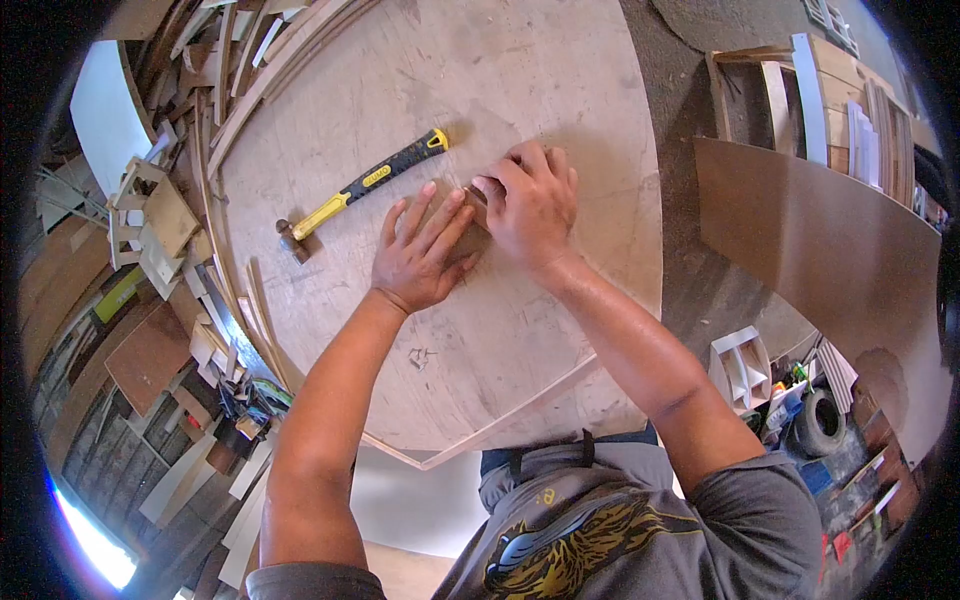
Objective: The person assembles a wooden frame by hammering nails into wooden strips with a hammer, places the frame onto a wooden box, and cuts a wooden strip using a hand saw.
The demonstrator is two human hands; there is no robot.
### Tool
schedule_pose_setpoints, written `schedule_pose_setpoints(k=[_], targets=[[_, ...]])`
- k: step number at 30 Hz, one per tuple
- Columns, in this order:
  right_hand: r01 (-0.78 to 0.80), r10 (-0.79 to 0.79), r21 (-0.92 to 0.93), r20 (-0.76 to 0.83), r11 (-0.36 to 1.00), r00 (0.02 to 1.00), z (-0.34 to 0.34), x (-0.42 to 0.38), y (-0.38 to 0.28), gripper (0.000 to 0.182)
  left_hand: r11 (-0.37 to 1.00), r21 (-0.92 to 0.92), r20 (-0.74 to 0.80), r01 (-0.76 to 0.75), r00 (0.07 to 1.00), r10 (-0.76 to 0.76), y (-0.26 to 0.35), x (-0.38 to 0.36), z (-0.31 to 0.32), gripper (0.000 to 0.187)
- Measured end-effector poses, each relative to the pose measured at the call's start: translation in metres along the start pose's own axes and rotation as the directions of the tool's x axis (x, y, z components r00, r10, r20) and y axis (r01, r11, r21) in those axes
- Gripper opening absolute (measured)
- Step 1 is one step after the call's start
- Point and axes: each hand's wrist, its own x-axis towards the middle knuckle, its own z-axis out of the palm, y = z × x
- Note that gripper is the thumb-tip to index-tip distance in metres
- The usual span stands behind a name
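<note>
My left hand [425,250] lies flat on the pale plywood tabletop [530,400], its fingers stretched out and slightly apart. Close beside it, my right hand [535,205] has curled fingers pinched together near the left fingertips. A small dark brown edge shows under the right fingers, too hidden to name. Just beyond my left hand rests a hammer [370,185] with a yellow and black handle, its metal head toward the left. Several small nails [422,357] lie in a loose cluster on the wood, nearer to my body.
Wood strips [275,55] run along the table's left edge, with offcuts piled beyond. To the right stand a large brown panel [820,260] and stacked boards [850,100]. A tyre [820,420] and a small white divided box [742,370] are at the lower right.
</note>
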Motion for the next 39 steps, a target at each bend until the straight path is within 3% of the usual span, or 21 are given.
schedule_pose_setpoints(k=[15,20,39], targets=[[-0.02,0.016,0.099,0.04,0.995,0.999,-0.0054,-0.0026,0.0053,0.009,1.0,0.002,-0.015,-0.025,1.0,0.025,-0.0028,-0.0012,0.0058,0.078],[-0.019,0.016,0.125,0.028,0.992,0.999,-0.0017,-0.003,0.0061,0.01,0.999,-0.012,-0.009,-0.048,0.999,0.048,-0.0012,0.0013,-0.0006,0.069],[-0.035,0.024,0.109,0.102,0.993,0.995,-0.0049,-0.0004,0.0062,0.008,0.998,-0.024,-0.015,-0.052,0.999,0.051,-0.0019,0.001,0.0012,0.074]])
